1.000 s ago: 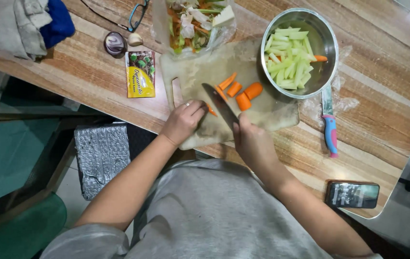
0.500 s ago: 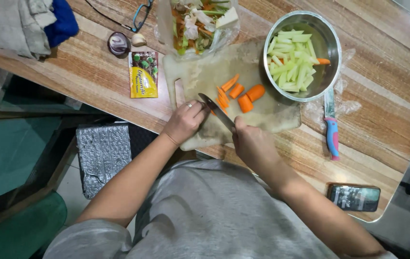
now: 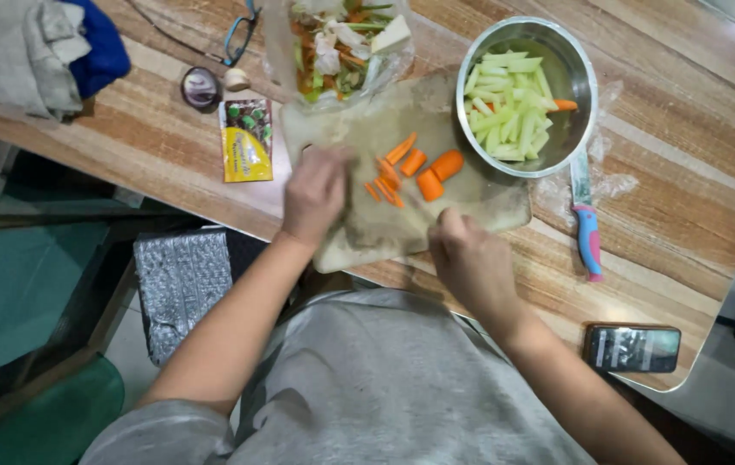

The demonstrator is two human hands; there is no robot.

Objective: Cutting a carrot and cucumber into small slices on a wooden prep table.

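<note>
Two bare hands work over a pale cutting board (image 3: pixel 471 207) that lies on the wooden counter (image 3: pixel 669 181) at its near edge. On the board sit several carrot pieces (image 3: pixel 419 172): a few thick chunks toward the right and thin orange strips just left of them. The left hand (image 3: pixel 314 194) lies blurred on the board's left part, fingers bent downward close beside the strips; whether it grips anything cannot be told. The right hand (image 3: pixel 471 263) is curled shut at the board's near edge, apparently around a knife handle, though the blade is too blurred to make out clearly. Just beyond the board on the right stands a metal bowl (image 3: pixel 578 60) filled with pale green vegetable sticks (image 3: pixel 509 103) and one orange bit. A clear bag of vegetable scraps (image 3: pixel 342 43) rests at the board's far left corner. A pink-and-blue-handled knife (image 3: pixel 587 228) lies to the right of the board, a phone (image 3: pixel 632 348) near the counter's corner, and a yellow packet (image 3: pixel 247 142) to the left.
</note>
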